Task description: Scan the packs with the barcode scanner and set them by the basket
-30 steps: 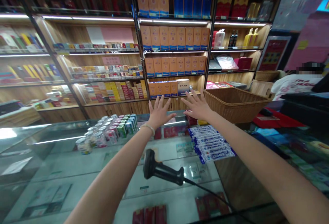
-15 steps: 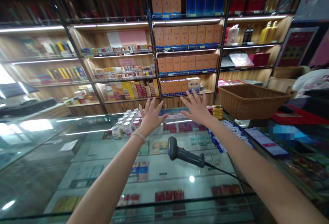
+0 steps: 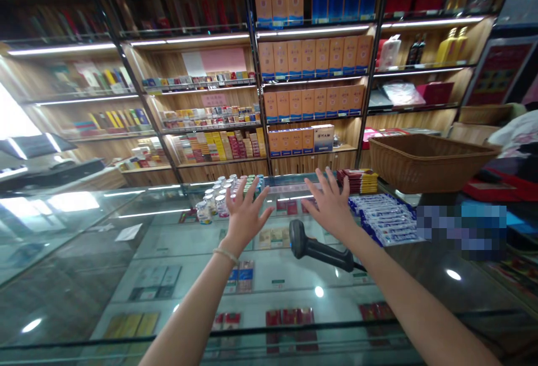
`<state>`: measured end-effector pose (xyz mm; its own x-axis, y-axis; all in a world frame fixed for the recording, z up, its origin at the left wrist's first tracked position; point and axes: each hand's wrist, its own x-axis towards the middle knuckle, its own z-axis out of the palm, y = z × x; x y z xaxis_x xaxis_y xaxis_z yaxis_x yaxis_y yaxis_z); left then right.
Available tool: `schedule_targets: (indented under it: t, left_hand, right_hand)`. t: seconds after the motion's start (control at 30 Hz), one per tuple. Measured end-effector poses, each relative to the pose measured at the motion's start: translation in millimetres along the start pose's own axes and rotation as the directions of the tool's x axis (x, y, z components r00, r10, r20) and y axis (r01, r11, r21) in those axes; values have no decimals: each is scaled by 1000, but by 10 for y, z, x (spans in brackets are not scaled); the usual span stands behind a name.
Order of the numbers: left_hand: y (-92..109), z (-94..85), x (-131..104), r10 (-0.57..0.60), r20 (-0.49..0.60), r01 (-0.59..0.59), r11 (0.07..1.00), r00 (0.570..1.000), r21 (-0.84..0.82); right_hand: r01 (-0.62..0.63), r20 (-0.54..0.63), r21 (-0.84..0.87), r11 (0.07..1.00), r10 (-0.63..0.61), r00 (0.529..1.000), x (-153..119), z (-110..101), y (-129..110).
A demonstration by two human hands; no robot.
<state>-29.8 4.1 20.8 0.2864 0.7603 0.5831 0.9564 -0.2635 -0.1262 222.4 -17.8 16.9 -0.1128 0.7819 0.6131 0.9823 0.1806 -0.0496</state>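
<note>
Shop shelving (image 3: 351, 129) | pale box (image 3: 323, 137): dark characters, illegible | left hand (image 3: 244, 217), right hand (image 3: 333, 212): fingers (image 3: 253, 190) spread, near scanner (image 3: 327, 253)

A glass display counter (image 3: 185, 248) bears a black handheld barcode scanner (image 3: 323, 251); cans (image 3: 219, 199) stand to its far left, blue-and-white packets (image 3: 390, 220) and red-and-yellow packs (image 3: 358, 181) to its right.

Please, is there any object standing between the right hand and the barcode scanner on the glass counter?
Nothing visible stands between the open right hand and the barcode scanner on the glass counter. The blue-and-white packets lie off to the right, outside that gap.
</note>
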Motion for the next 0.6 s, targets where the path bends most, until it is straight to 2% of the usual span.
schedule_targets:
  t: [0.1,0.3,0.47,0.6]
  left_hand:
    - [4,54,-91,11,20,-11,1000,1000,-10]
    - [50,152,-215,78,19,-77,996,997,-42]
    - [15,191,-232,112,-153,-123,990,982,-67]
    - [-80,200,-214,74,-252,-96,992,965,-79]
  right_hand:
    - [0,28,-22,1000,0,1000,-106,75,-6]
    - [36,-4,-35,999,-37,999,-221,186,34]
    - [62,-80,-27,998,-64,995,-252,253,24]
    - [54,-135,-11,998,-55,989,-251,297,42]
